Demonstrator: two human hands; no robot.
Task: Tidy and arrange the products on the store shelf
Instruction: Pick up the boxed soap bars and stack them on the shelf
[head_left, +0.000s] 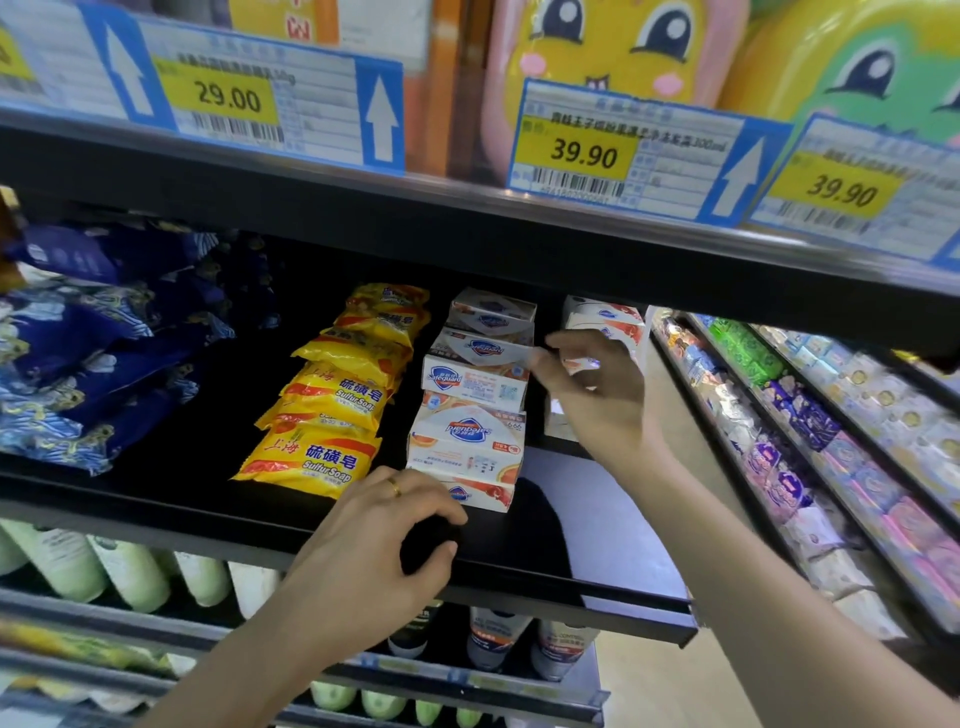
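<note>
I see the white Safeguard soap boxes (470, 410) stacked in a row running front to back on the black shelf (597, 525), roughly in its middle, several of them turned different ways so the logo reads upside down on some. My right hand (597, 395) is at the right side of that row, thumb and forefinger pinching the edge of one of the upper boxes (485, 349), the other fingers loosely curled. My left hand (374, 545) sits at the front lip of the shelf, fingers curled, its fingertips touching the bottom front box (480, 493); it wears a gold ring (395, 487), and I cannot tell whether it truly grips the box. Just left of the boxes lies a row of yellow sulfur soap packets (332, 415), overlapping one another. Further left are dark blue patterned bags (104, 364). To the right, behind my right hand, stands another group of white boxes (602, 317). Above, the upper shelf edge carries yellow price tags (587, 153) reading 29.00 and 39.90, with cartoon-faced bottles (597, 47) behind them. Below, pale green bottles (130, 571) lie in a row.
</note>
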